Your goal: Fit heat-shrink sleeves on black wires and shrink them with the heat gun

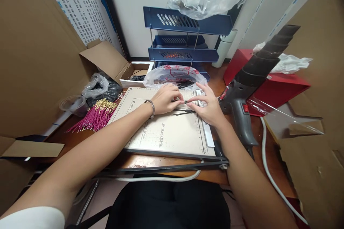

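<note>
Over the beige board of a paper trimmer (150,132), both my hands meet at a thin black wire-like piece (185,102). My left hand (165,100), with a metal bangle at the wrist, pinches it from the left between thumb and fingertips. From the right, my right hand (206,108) grips its other end with thumb and index finger, the remaining fingers raised. Several loose black wires (184,113) lie on the board just below the fingertips. Behind the hands is an open clear plastic bag (157,77) with more black pieces inside.
Magenta wires with gold-coloured ends (95,116) lie in a heap at left, near an open cardboard box (107,59). A heat gun (242,96) stands at right beside a red box (286,87). Blue tray shelves (185,55) rise behind. The trimmer's long arm (161,168) crosses the front.
</note>
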`<state>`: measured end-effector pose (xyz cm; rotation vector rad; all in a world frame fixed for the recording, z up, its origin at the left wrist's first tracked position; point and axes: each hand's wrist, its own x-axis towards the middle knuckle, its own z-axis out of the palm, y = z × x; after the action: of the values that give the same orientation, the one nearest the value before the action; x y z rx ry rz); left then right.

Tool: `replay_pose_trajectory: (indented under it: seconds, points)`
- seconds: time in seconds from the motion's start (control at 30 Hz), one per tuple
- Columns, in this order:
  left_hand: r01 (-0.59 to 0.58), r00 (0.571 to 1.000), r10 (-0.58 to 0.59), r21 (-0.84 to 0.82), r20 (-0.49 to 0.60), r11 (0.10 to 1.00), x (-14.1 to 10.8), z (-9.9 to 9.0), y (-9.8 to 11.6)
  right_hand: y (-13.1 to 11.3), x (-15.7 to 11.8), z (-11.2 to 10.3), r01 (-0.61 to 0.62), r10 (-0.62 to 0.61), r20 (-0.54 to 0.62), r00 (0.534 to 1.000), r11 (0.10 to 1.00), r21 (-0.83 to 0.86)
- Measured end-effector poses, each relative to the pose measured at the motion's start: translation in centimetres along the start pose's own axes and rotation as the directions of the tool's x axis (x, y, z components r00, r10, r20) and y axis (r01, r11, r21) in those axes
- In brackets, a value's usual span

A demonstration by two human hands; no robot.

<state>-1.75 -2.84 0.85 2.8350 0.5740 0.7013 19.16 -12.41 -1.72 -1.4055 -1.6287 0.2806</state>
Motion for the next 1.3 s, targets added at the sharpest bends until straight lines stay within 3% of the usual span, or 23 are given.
replay_pose_trajectory:
  seconds: [0.2,0.73,0.9,1.17,1.3]
  points:
    - [-0.048,0.996,0.045,-0.046,-0.078,0.998,0.1,0.1,-0.2,-0.2,0.1,-0.1,0.05,-0.051,0.012,0.999,0.998,0.047]
    - [-0.082,0.995,0.076,-0.12,-0.057,0.989,0.2,0.3,0.1,-1.4,-0.1,0.1,0.033,-0.039,0.079,0.996,0.996,0.08]
    - [-0.081,0.991,0.068,-0.118,-0.112,0.99,0.2,0.3,0.2,-0.7,0.0,0.1,0.055,-0.055,0.003,0.998,0.995,0.084]
    - [-0.029,0.999,0.025,-0.097,-0.038,0.995,0.2,0.3,-1.1,0.7,0.2,0.7,-0.105,0.104,-0.116,0.988,0.994,0.001]
    - [0.022,0.999,-0.019,-0.101,0.031,0.995,0.4,0.6,-1.3,1.2,0.5,1.0,-0.208,0.205,-0.065,0.977,0.977,-0.037]
